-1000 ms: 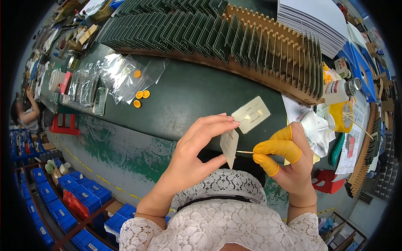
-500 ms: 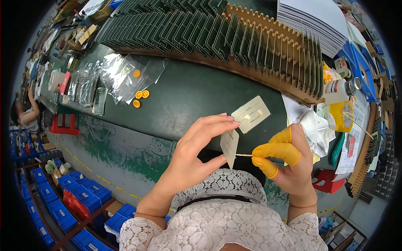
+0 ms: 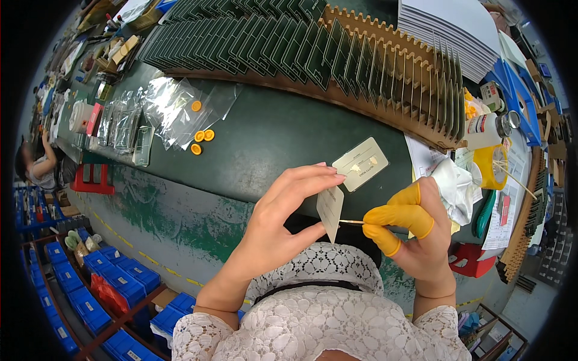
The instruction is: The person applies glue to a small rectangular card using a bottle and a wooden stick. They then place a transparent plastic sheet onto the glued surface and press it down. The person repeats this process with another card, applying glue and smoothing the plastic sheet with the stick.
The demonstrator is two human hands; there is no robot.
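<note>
Shifted slightly bodyward, a thin pale stick (image 3: 351, 222), pinched by the yellow-rubber-tipped right hand (image 3: 415, 228), points at the cream rectangular card (image 3: 329, 210) gripped by the left hand (image 3: 278, 215), suggesting continued work.

Left hand (image 3: 265, 225), bare, grips a thin pale-grey rectangular card (image 3: 329, 210) by its edges, card tilted on edge. Right hand (image 3: 424, 237), yellow rubber covers on thumb and fingers, pinches a thin pale stick (image 3: 351, 222); its tip is at the card's right face, contact not resolvable. Second pale-grey rounded-corner card (image 3: 361, 163) lies flat on the dark green tabletop (image 3: 265, 132), just beyond the hands. Behind it: notched brown rack (image 3: 415, 130) carrying upright dark green panels (image 3: 289, 51). Crumpled white cloth (image 3: 453, 188) near right hand.
</note>
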